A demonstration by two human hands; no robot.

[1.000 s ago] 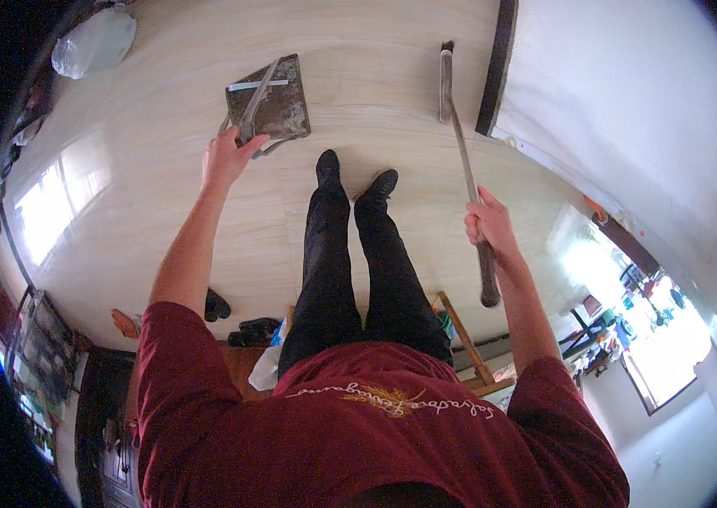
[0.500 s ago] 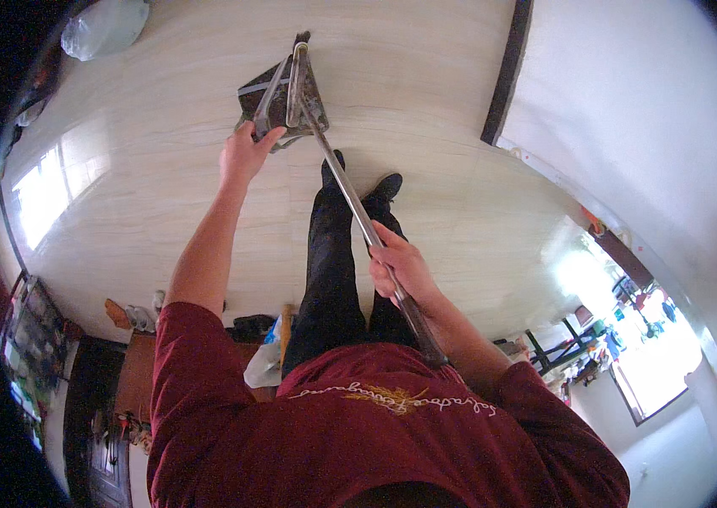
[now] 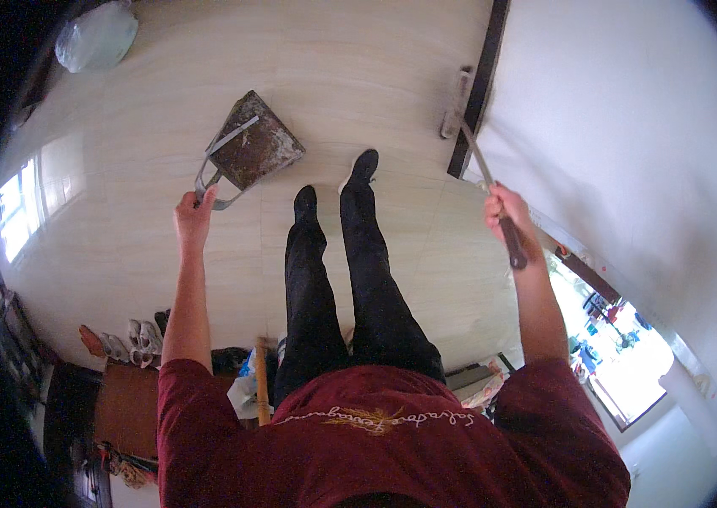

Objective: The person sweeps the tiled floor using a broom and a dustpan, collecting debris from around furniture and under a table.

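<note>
My left hand (image 3: pixel 194 222) is closed around the metal handle of a dustpan (image 3: pixel 259 154), whose dark, dirt-stained pan lies ahead of my feet, slightly to the left. Out to the right, my right hand (image 3: pixel 506 210) grips the pole of a broom (image 3: pixel 479 159) just above its dark handle end. The broom's head is by the dark skirting (image 3: pixel 479 91) at the foot of the white wall, blurred by motion. Whether its bristles touch the floor is hard to see.
Pale tiled floor (image 3: pixel 375 93) spreads around my feet. A bulging translucent plastic bag (image 3: pixel 96 38) sits at the far left. Several shoes (image 3: pixel 143 337) stand at the lower left beside a brown cabinet (image 3: pixel 126 406). The white wall (image 3: pixel 612 110) closes off the right side.
The broom has swung from over the dustpan to the wall on the right, with my right hand moving right and forward. The dustpan has turned and come slightly nearer; my feet have shifted.
</note>
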